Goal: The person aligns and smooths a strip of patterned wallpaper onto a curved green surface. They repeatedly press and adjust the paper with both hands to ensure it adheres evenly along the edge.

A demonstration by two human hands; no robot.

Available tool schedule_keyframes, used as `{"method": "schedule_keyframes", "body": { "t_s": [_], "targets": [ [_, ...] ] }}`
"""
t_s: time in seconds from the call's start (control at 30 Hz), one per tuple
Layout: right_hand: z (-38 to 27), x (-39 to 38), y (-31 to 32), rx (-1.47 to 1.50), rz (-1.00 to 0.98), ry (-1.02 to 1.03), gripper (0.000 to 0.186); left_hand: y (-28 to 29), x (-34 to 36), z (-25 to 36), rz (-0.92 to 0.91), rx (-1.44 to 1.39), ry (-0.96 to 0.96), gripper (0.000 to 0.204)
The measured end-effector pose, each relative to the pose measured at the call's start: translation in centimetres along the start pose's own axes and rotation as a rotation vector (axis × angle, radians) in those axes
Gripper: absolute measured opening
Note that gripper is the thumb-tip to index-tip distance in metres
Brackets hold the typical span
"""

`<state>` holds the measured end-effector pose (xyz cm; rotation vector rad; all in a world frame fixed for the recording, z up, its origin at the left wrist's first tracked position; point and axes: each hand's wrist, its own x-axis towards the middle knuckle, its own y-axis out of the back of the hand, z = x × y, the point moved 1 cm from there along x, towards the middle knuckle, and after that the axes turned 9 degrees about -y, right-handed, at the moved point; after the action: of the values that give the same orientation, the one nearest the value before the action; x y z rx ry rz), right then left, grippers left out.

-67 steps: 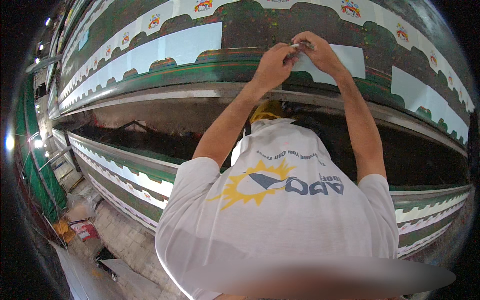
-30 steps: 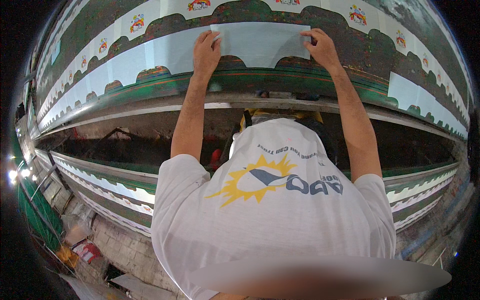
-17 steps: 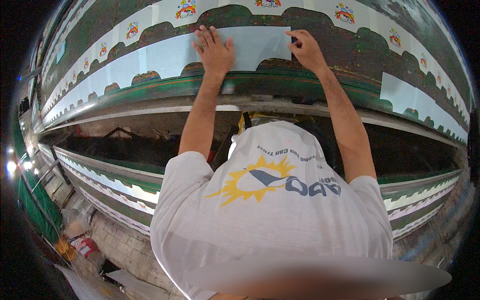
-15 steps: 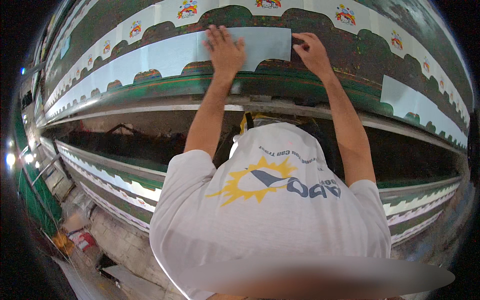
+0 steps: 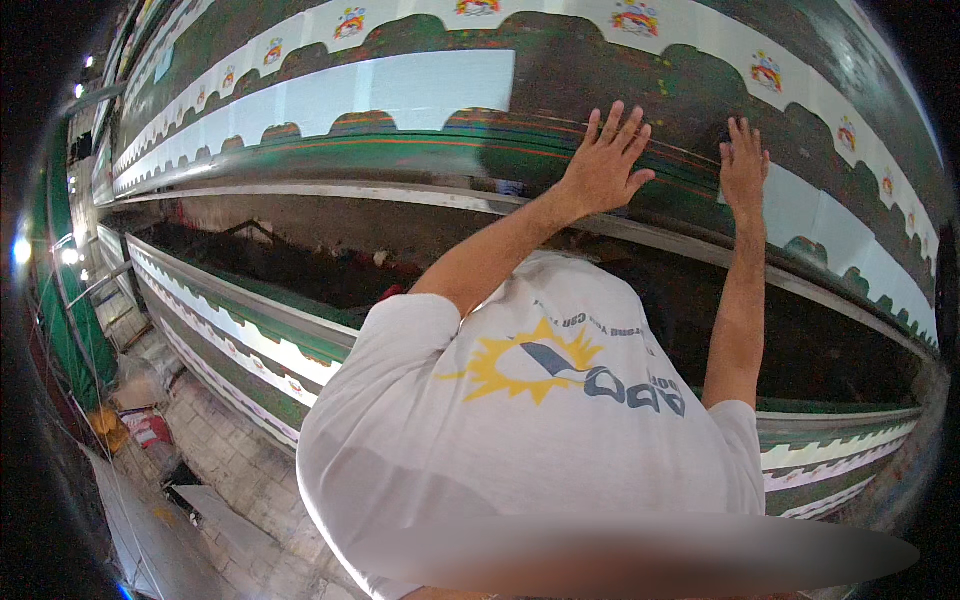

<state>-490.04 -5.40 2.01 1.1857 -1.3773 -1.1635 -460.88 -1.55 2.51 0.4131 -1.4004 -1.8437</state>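
Observation:
My left hand [image 5: 605,160] is open, fingers spread, palm down over a bare stretch of the long dark green table [image 5: 590,75]. Whether it presses on the surface I cannot tell. My right hand [image 5: 743,170] is also open, its fingers extended, at the left end of a row of pale blue-white cut pieces [image 5: 795,205]. Neither hand holds anything. Left of my hands, another row of plain pale pieces [image 5: 420,85] with scalloped cutouts lies flat and ends in a straight edge. Beyond both rows runs a line of white pieces with colourful printed motifs [image 5: 635,18].
A pale rail [image 5: 380,190] runs along the table's near edge. Behind me is a second long table with similar rows of pieces [image 5: 230,310]. At the lower left are a tiled floor [image 5: 240,470], a red and white bag [image 5: 150,430] and green netting [image 5: 65,290].
Both hands have moved right along the table. The left has left the plain pale piece for the bare surface; the right has gone from that piece's edge to the right-hand row, its fingers straightened.

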Motion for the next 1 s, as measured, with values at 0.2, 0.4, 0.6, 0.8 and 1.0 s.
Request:
{"method": "schedule_keyframes", "body": {
  "t_s": [0.2,0.4,0.6,0.8,1.0],
  "targets": [
    [5.5,-3.0,0.5,0.017,0.068,0.241,0.043,-1.0,0.3,7.2,0.014,-0.121,-0.091,0.062],
    [5.8,-1.9,1.9,0.312,0.113,0.159,0.029,-0.8,1.5,9.4,0.026,-0.145,-0.124,0.049],
    [5.5,-0.6,3.0,0.315,0.002,0.247,0.017,-0.2,3.3,10.4,0.08,-0.375,-0.026,0.051],
    [0.1,-0.4,4.0,0.877,-0.285,0.437,0.013,1.4,5.1,8.9,0.254,-0.729,0.371,0.071],
    [-3.6,-1.1,5.2,0.748,-0.22,0.42,0.011,4.5,3.9,5.9,0.361,-0.631,0.409,0.054]
  ]
}}
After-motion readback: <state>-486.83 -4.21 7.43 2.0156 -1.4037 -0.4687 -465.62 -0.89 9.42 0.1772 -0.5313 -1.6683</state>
